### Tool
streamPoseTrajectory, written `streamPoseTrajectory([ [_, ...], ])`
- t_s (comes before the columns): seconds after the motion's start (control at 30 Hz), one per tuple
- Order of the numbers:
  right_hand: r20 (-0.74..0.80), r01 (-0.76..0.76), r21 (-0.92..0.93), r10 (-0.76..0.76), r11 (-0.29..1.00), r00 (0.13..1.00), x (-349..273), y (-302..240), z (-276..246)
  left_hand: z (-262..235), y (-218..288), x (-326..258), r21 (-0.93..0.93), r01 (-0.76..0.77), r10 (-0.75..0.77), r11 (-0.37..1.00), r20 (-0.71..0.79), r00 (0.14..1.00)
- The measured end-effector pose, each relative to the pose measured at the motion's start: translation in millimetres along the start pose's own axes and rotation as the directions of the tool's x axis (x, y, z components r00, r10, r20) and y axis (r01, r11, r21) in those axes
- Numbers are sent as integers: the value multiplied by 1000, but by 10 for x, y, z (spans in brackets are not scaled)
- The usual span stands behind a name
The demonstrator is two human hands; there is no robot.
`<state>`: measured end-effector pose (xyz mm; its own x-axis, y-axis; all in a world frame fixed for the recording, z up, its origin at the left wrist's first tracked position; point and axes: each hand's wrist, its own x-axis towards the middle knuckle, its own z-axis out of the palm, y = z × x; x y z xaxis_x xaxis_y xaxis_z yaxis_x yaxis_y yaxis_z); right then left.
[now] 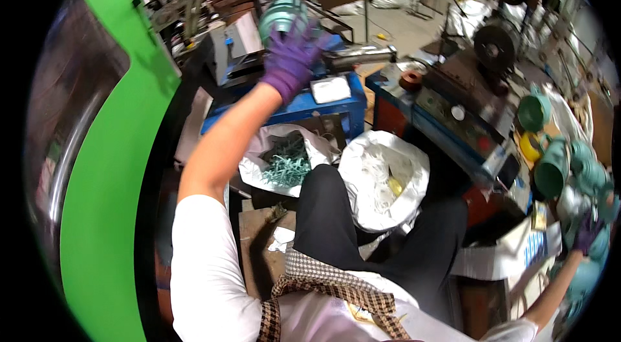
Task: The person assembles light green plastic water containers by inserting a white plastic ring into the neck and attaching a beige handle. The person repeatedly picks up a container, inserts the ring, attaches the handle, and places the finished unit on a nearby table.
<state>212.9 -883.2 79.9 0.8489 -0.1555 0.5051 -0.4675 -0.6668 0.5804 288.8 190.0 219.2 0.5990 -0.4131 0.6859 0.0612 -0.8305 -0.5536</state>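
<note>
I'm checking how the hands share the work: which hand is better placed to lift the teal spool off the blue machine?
Left, most likely. The left hand in its purple glove already rests on the teal spool on the blue machine, while the right hand is far to the right among other teal spools.

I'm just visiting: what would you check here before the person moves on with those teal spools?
1. Left hand on the teal spool at the blue machine: ok, the gloved fingers lie spread over it.
2. Grip closed around that spool: cannot tell, the palm hides it.
3. Right hand at the pile of teal spools: ok, it touches them at the picture's rim.
4. Right hand holding one: cannot tell, too blurred.
5. Gloves on both hands: ok, both purple.
6. Floor by the knees: not ok, a bag of teal scraps and a white bag crowd it.
</note>
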Motion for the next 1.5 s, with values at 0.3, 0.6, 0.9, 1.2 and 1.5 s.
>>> streamPoseTrajectory([
  [0.3,-175,128,979,325,161,929,-839,-2523,-1284,-50,-282,-9,114,105,-139,988,363,921],
  [0.6,-377,166,765,224,622,899,-1155,-2773,-2010,-1950,378,-1495,-791,334,-522,-513,596,610],
  [0.9,-232,14,830,321,558,918,-1292,-2846,-1677,-870,1922,632,-485,282,-75,-828,594,801],
  [1.2,-119,-60,889,356,454,927,-1262,-2828,-1756,-290,3321,2574,-631,111,-186,-768,385,904],
  [1.5,-103,15,961,307,276,946,-1268,-2804,-986,-319,3167,2172,-767,156,-15,-622,211,977],
])
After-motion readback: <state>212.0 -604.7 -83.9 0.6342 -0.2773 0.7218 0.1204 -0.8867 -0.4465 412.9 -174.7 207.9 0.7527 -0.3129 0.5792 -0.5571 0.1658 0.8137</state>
